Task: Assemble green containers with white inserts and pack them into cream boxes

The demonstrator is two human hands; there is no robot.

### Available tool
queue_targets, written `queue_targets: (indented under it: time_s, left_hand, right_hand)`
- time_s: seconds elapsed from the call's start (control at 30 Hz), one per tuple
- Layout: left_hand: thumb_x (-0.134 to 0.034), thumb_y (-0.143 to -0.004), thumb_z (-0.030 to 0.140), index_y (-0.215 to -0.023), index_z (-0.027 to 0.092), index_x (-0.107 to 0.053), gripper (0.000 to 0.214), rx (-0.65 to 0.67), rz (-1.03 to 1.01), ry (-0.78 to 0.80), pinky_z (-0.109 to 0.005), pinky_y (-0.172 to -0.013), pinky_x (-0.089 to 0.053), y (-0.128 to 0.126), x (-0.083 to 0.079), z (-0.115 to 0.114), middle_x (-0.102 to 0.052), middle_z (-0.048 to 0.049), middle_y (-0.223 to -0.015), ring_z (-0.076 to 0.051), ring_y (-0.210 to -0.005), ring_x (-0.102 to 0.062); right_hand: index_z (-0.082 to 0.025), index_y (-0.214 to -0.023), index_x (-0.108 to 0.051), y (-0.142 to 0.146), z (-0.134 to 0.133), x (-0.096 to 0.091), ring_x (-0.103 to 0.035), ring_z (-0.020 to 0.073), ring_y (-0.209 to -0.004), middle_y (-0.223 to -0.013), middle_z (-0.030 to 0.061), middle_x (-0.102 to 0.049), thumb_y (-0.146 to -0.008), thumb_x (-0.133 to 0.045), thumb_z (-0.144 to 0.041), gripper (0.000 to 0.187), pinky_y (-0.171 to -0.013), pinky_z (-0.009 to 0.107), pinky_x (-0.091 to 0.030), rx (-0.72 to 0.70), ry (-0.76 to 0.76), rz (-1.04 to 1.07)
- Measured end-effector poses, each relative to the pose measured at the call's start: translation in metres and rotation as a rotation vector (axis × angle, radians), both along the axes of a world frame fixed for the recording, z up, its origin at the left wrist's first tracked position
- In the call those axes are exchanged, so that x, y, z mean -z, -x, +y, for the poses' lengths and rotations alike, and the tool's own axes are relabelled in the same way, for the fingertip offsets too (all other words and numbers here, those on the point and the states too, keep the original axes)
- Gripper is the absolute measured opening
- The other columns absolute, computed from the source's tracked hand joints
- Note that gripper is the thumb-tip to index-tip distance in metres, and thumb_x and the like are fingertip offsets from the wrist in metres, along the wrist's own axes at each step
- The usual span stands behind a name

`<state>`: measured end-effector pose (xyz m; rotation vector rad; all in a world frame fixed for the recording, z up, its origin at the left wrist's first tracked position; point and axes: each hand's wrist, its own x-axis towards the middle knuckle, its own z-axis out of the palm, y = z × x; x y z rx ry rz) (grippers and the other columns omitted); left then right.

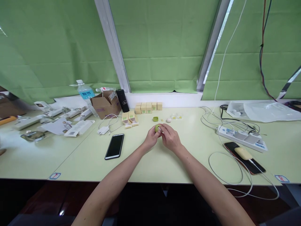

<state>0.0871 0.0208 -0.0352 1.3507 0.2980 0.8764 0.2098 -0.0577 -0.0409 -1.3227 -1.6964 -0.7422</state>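
Both my hands meet over the middle of the table. Between the fingers of my left hand (pixel 151 138) is a small rounded green case piece (pixel 157 127). The fingers of my right hand (pixel 170 137) are closed against the same piece from the right; anything smaller in them is hidden. Just beyond lies another green case piece (pixel 155 119), hollow-looking, with a tiny yellow bit (pixel 162 120) beside it. A small white rounded item (pixel 168 120) and a clear tray with yellow centres (pixel 176 116) sit to the right of that.
Small cream boxes (pixel 148 107) line the back, with opened boxes (pixel 129 119) in front. A black phone (pixel 114 146) lies left of my arms. On the right are a power strip (pixel 242 138), loose cables and another phone (pixel 256 164). A cardboard box (pixel 105 106) stands back left.
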Motion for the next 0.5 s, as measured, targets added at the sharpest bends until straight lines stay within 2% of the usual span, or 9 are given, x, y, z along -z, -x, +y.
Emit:
queue_targets:
  time_s: [0.1, 0.23, 0.4, 0.5]
  left_hand:
    - [-0.079, -0.08, 0.052, -0.12, 0.018, -0.064, 0.054, 0.022, -0.032, -0.001, -0.03, -0.081, -0.049, 0.003, -0.003, -0.003, -0.067, -0.008, -0.105, -0.019, -0.093, -0.061]
    - [-0.085, -0.077, 0.04, -0.128, 0.022, -0.059, 0.06, 0.147, -0.099, 0.053, -0.031, -0.089, -0.049, 0.009, -0.009, -0.009, -0.064, -0.0082, -0.116, -0.02, -0.104, -0.063]
    - [-0.088, -0.073, 0.034, -0.113, 0.02, -0.065, 0.048, 0.177, -0.106, 0.193, -0.023, -0.077, -0.048, 0.01, -0.013, -0.011, -0.063, -0.0025, -0.097, -0.015, -0.09, -0.062]
    - [-0.087, -0.075, 0.032, -0.113, 0.019, -0.065, 0.046, 0.202, -0.122, 0.241, -0.022, -0.075, -0.047, 0.011, -0.013, -0.009, -0.063, -0.003, -0.097, -0.013, -0.089, -0.061]
  right_hand:
    - [-0.017, -0.136, -0.057, -0.002, 0.001, 0.002, -0.067, 0.0255, -0.112, -0.122, 0.0178, -0.068, -0.1, -0.044, -0.014, 0.039, -0.083, 0.035, -0.063, -0.018, -0.035, -0.006]
    - [-0.02, -0.142, -0.054, 0.0, 0.001, 0.002, -0.067, 0.0253, -0.11, -0.121, 0.0171, -0.067, -0.1, -0.045, -0.016, 0.044, -0.083, 0.036, -0.063, -0.036, -0.006, 0.008]
    - [-0.021, -0.15, -0.044, 0.008, -0.001, -0.002, -0.065, 0.0258, -0.116, -0.126, 0.0168, -0.066, -0.099, -0.042, -0.015, 0.051, -0.093, 0.041, -0.062, -0.064, -0.034, 0.06]
    - [-0.018, -0.149, -0.045, 0.011, -0.002, -0.004, -0.064, 0.027, -0.119, -0.126, 0.018, -0.064, -0.099, -0.045, -0.017, 0.05, -0.095, 0.043, -0.062, -0.1, -0.047, 0.072]
